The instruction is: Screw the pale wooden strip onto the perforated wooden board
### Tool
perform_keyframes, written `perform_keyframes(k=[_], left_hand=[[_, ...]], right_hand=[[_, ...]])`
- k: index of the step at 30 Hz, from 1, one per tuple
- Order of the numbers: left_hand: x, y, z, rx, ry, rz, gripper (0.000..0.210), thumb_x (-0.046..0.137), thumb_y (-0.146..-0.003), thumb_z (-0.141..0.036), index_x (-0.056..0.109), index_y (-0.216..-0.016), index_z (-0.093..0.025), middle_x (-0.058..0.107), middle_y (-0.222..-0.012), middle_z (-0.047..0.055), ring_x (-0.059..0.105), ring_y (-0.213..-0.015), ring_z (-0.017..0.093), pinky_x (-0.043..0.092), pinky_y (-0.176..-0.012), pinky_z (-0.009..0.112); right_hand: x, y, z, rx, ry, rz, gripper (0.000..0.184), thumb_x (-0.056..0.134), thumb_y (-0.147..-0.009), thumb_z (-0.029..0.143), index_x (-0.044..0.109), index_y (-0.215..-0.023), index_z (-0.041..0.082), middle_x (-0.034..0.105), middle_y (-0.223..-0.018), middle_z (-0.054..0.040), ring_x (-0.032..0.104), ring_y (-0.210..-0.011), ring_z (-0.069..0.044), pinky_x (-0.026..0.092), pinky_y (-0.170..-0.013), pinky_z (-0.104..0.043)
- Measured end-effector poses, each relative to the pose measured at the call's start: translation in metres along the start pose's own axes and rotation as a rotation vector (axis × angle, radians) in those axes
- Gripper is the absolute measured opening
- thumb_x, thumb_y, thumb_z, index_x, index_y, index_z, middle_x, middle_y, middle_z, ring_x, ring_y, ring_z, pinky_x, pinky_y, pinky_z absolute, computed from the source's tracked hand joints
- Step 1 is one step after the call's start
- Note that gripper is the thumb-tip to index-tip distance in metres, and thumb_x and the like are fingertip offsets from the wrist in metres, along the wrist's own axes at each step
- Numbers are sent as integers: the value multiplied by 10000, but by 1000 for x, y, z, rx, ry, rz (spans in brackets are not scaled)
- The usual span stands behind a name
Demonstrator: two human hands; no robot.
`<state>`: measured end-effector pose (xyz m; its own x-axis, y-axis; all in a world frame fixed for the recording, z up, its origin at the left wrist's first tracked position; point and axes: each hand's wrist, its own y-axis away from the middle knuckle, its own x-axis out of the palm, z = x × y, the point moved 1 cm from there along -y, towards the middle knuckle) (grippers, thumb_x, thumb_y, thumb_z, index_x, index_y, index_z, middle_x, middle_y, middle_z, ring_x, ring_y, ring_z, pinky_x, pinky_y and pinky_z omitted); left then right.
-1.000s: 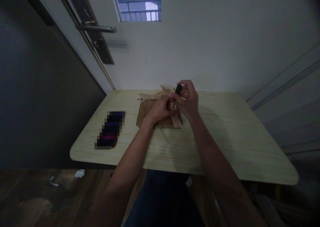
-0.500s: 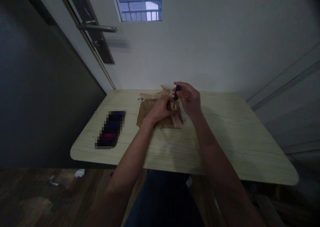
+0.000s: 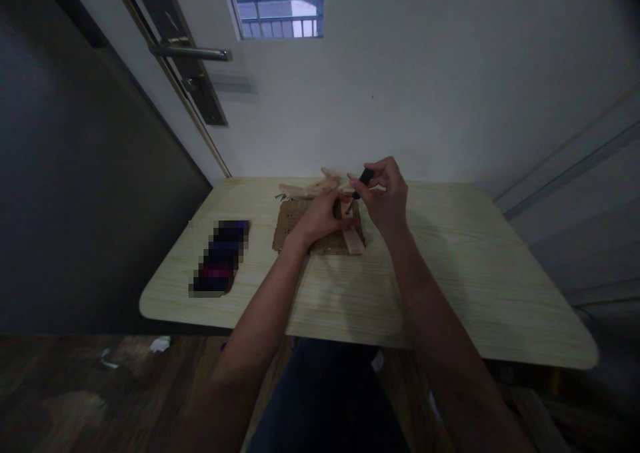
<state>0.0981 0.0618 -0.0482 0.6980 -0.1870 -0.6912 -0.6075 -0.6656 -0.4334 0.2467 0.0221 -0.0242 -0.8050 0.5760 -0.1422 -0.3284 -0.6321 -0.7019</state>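
My right hand (image 3: 391, 196) grips the black handle of a screwdriver (image 3: 366, 177), which leans to the right. Its thin shaft points down at a pale wooden strip (image 3: 354, 241), and the tip meets the strip near a small dark spot. My left hand (image 3: 320, 218) pinches that strip, thumb on the near side and fingers on the far side. Beneath the strip and hand lies a piece of brown cardboard (image 3: 286, 230) with small holes at its left. Part of the strip is hidden by my left fingers.
More wooden pieces (image 3: 300, 190) lie behind the cardboard, with small dark metal bits, perhaps screws (image 3: 281, 197), at their left end. A blurred-out phone (image 3: 220, 256) rests left on the pale table (image 3: 475, 273). A white door with a metal handle (image 3: 195, 52) stands directly behind.
The screwdriver has tilted from nearly upright to leaning right, and my right hand has shifted slightly right with it. My left hand holds the strip in the same place.
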Motion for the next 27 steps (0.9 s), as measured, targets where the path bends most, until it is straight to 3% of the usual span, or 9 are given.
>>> perform_keyframes(k=[3,6,12,15,19,23,27], left_hand=[[-1,0,-1,-6,1,7,423,803,-703,-390,588,-978,-151,637,-1065,105,594,-1000,266,476,-892,414],[-1,0,-2,-29,14,16,393,796,-703,-343,581,-976,-159,640,-1056,95,594,-987,258,479,-868,393],[0,1,-2,-28,20,3,380,783,-710,-313,587,-987,-141,634,-1045,92,595,-940,242,482,-829,369],[0,1,-2,-23,19,3,392,785,-711,-322,589,-992,-131,631,-1040,99,593,-943,246,480,-829,369],[0,1,-3,-20,19,-2,424,801,-696,-356,586,-980,-126,631,-1015,105,592,-941,251,480,-839,379],[0,0,-3,-23,6,8,409,793,-697,-371,579,-973,-158,635,-1043,94,590,-963,255,480,-859,396],[-1,0,-3,-20,7,6,400,790,-700,-381,572,-958,-166,638,-1032,85,593,-955,247,482,-847,383]], right_hand=[[1,2,-2,-4,-25,42,342,679,-792,493,545,-1024,281,636,-867,18,611,-643,-97,503,-492,-194],[4,5,2,-30,-43,161,345,562,-880,503,527,-1156,299,691,-953,-3,685,-799,-140,582,-668,-261],[1,6,10,-78,-9,203,437,392,-953,530,536,-1275,271,700,-1153,-71,691,-1028,-194,564,-932,-375],[0,5,7,-62,-79,206,427,437,-932,549,562,-1233,273,681,-1214,-75,707,-1003,-191,592,-873,-362],[1,3,3,-31,-169,214,429,492,-906,563,578,-1208,270,723,-1047,-48,732,-858,-162,615,-781,-322],[3,2,5,14,-191,182,424,573,-852,583,625,-1124,262,734,-947,-31,733,-821,-157,630,-766,-315],[3,1,9,55,-166,117,376,687,-776,534,654,-1031,260,720,-861,-7,722,-773,-145,623,-650,-262]])
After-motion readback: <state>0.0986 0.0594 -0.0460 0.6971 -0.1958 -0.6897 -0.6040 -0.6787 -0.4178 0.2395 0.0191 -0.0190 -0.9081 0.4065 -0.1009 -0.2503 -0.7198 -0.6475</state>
